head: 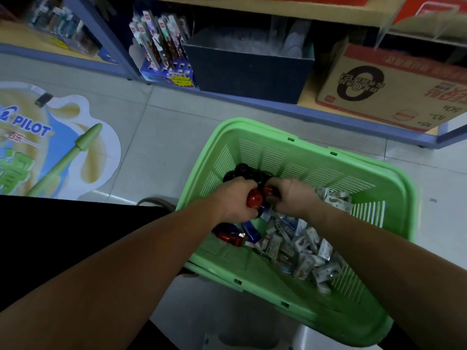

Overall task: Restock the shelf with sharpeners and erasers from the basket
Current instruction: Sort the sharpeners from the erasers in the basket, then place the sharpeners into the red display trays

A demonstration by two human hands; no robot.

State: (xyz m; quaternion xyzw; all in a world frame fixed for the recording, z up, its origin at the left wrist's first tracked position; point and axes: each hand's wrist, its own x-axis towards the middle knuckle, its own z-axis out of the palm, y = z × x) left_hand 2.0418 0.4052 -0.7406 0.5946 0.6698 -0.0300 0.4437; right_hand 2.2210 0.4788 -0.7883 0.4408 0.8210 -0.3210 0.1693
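Note:
A green plastic basket [298,147] sits low in front of me. Its left part holds red, blue and black sharpeners [233,237]; its right part is heaped with small white wrapped erasers [307,245]. Both my hands are down inside the basket. My left hand [237,200] grips a red sharpener [254,199]. My right hand [290,197] curls round another red sharpener [267,190] right beside it. Black sharpeners [243,171] lie just beyond my fingers.
The bottom shelf [252,99] runs across the top of the view with a dark open box [247,72], a pen display [164,51] and a brown carton [389,87]. A Pilot floor sticker [50,137] covers the tiles at left.

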